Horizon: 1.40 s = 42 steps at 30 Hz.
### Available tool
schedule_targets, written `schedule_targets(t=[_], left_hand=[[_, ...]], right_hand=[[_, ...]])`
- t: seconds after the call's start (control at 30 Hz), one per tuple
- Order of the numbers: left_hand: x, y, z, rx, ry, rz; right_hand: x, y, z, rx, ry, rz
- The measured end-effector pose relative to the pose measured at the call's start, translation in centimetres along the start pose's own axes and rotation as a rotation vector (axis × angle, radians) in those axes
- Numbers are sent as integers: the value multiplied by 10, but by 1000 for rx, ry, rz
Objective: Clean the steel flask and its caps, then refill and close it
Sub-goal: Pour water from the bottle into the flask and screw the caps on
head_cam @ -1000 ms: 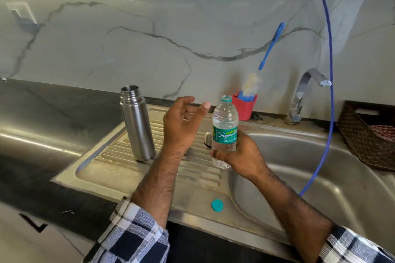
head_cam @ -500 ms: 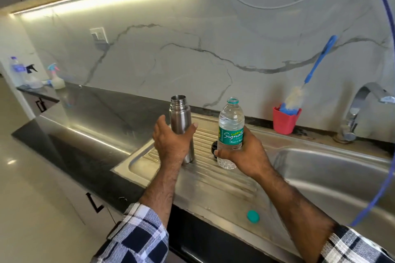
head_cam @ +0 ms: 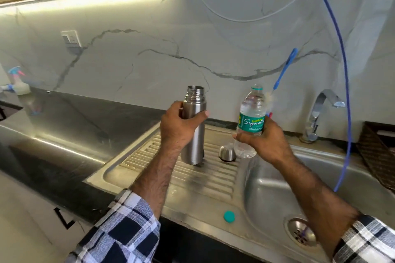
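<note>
- Head view: steel flask (head_cam: 193, 132), mouth uncapped, is held upright just over the ribbed drainboard (head_cam: 205, 175), left hand (head_cam: 178, 127) wrapped round its upper body.
- Right hand (head_cam: 264, 140) grips an open water bottle (head_cam: 250, 121) beside it; a steel cap (head_cam: 227, 152) rests between them.
- Pouring into that narrow neck in mid-air could splash, I reckon, if either wrist wobbles.
- Teal bottle cap (head_cam: 229, 216) lies near the sink's front edge.

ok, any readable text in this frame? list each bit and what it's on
"Signat…" in white script, on the green label of the plastic water bottle held by the right hand; the fingers cut off the rest.
Small yellow word above it on the same label: too blurred to read.
Small line beneath it: too blurred to read.
Steel flask in the left hand: no text visible.
</note>
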<state>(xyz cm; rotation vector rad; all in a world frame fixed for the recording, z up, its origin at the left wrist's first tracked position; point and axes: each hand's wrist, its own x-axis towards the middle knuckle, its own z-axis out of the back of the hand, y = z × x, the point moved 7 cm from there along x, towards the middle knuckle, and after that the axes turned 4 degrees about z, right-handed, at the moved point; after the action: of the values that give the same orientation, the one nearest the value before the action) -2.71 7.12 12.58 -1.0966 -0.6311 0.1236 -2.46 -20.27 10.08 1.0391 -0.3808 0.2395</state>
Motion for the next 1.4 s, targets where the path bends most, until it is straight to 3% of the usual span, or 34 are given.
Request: schedule_targets(t=[0.23,0.5,0.83,1.4], left_hand=[[-37,-46,-111,-137,231,-50],[-80,-38,-196,-204,367,-44],[-102,-28,-226,-126,491,-76],[-95,-14,-224,-115,480,-96]], right_hand=[[-18,-15,89,-178,-137,-52],[-46,-48,155,-522,-178,-155],[-57,-68,160,-848,-17,-157],[-37,-40,165,-1101,72,-94]])
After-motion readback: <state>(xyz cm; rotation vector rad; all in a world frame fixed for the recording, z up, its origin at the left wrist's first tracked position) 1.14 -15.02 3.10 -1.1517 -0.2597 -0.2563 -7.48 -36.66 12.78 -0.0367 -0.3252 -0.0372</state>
